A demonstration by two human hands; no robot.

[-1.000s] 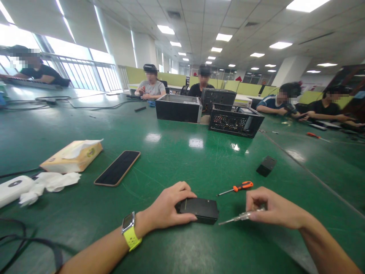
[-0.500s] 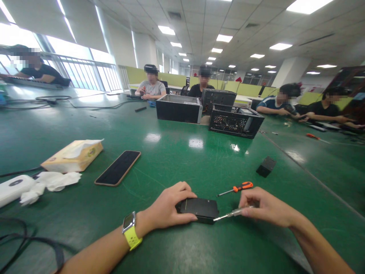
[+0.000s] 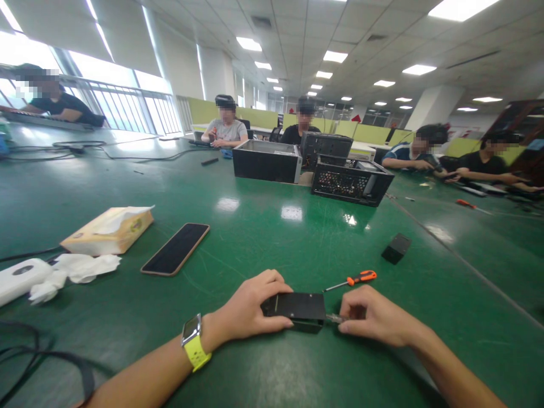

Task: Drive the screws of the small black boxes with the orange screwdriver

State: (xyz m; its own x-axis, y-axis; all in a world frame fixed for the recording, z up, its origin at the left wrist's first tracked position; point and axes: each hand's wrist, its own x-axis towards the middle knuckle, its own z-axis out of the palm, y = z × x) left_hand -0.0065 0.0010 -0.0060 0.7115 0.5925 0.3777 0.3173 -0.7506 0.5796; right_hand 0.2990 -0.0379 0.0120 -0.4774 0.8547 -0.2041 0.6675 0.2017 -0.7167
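My left hand (image 3: 263,303) grips the left end of a black rectangular box (image 3: 300,307) lying on the green table, thumb on the near side and fingers over the far side. At the box's right end, my right hand (image 3: 372,314) pinches a slim screwdriver with a clear handle (image 3: 335,318). Its tip is out of sight at or inside the end of the box. Just beyond, an orange and black screwdriver (image 3: 361,277) lies on the table. Further right rests a small black block (image 3: 396,248).
To the left lie a phone (image 3: 176,249), a tissue pack (image 3: 110,229), crumpled tissue (image 3: 85,268), a white device (image 3: 21,280) and black cables (image 3: 46,357). Computer cases (image 3: 266,161) stand ahead on the green table (image 3: 238,238). Several people sit around it.
My right hand has moved left towards the box, and the screwdriver's shaft, visible before at the box's near right corner, is now hidden at its right end. My left hand stays put.
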